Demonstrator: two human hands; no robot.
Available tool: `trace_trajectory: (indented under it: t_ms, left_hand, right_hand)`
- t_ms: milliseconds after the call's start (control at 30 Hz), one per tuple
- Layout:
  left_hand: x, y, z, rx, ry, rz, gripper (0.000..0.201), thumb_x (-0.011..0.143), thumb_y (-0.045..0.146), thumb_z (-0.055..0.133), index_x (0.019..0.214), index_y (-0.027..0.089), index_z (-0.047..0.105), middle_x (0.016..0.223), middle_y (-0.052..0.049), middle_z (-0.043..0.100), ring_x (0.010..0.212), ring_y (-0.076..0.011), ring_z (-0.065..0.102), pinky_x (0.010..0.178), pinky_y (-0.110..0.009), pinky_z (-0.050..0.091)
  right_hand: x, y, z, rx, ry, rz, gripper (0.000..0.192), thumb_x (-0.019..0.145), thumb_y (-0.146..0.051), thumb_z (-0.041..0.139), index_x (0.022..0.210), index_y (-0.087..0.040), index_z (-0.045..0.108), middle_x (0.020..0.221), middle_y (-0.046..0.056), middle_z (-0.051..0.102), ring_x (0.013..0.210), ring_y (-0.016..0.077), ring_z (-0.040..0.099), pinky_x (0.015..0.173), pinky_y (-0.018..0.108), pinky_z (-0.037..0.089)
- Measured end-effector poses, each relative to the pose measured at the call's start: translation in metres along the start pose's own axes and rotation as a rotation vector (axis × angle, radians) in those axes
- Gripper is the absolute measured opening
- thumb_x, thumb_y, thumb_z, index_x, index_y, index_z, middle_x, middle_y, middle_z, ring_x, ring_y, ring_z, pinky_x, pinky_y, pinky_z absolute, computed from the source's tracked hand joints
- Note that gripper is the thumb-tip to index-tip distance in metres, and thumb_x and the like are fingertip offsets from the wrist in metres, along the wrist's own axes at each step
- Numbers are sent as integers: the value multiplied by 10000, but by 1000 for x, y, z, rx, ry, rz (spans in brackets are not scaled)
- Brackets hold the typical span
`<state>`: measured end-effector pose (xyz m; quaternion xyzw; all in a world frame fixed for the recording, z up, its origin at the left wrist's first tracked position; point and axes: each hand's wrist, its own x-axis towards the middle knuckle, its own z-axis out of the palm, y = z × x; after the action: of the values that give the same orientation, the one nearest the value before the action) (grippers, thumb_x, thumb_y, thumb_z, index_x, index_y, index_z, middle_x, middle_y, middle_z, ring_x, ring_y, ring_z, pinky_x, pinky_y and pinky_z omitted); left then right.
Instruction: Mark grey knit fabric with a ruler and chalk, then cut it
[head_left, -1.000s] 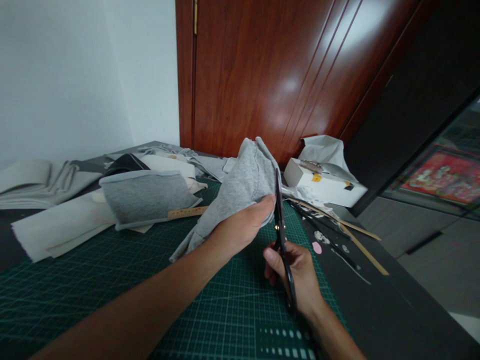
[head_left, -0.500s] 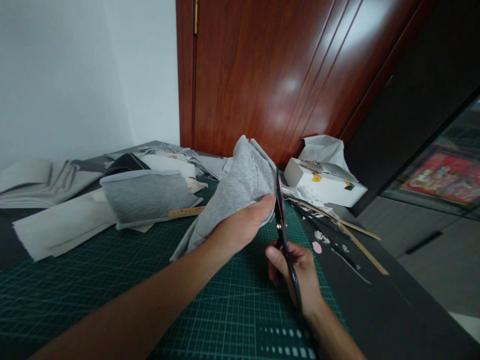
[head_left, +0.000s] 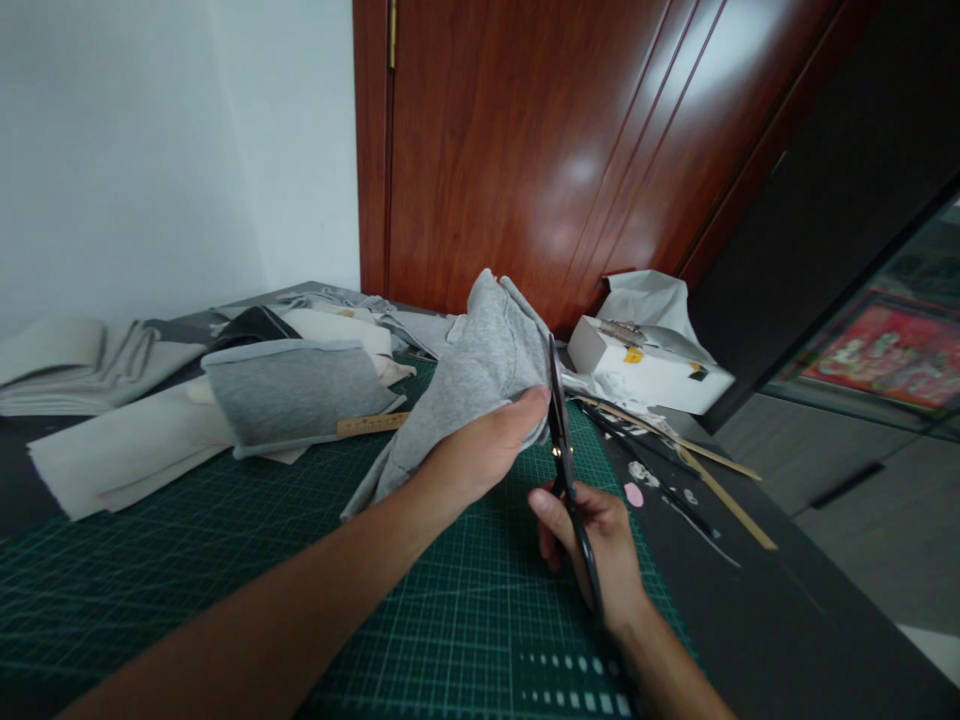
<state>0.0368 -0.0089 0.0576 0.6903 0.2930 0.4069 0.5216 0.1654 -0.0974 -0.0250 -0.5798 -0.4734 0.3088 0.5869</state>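
My left hand (head_left: 480,450) grips a bunched piece of grey fabric (head_left: 480,370) and holds it up above the green cutting mat (head_left: 225,560). The cloth's lower end trails down onto the mat. My right hand (head_left: 592,545) holds black scissors (head_left: 562,450) upright, the blades running along the fabric's right edge just beside my left thumb. The scissor handles are hidden in my right fist.
A folded grey cloth (head_left: 292,395) lies on pale fabric (head_left: 127,450) at the left, with a wooden ruler (head_left: 371,425) below it. A white box (head_left: 649,370) and thin wooden strips (head_left: 697,460) lie at the right, in front of a brown door (head_left: 540,150).
The grey fabric and the scissors have risen very slightly; my right hand has shifted a little along the cloth's edge. Everything else is unchanged.
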Motion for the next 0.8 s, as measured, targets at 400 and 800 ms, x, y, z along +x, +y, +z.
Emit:
trace_trajectory:
  t_ms: [400,800]
  left_hand:
    - [3,-5,-1,-22,-62,44,385,943,503,442,787,241,676,945,-21,791,1079,-274,696,1140,-386,401]
    - [5,-9,1,-76,-58,84,397,941,503,452,797,256,728,957,-30,800,1092,-287,694,1149,-396,386]
  right_hand:
    - [1,1,1,-20,33,27,526,722,-675,814,623,-194,627,414,-38,531,342,89,438,345,200,337]
    - [3,6,-1,-44,40,27,515,738,-663,808,622,-194,630,406,-38,534,325,89,443,332,196,319]
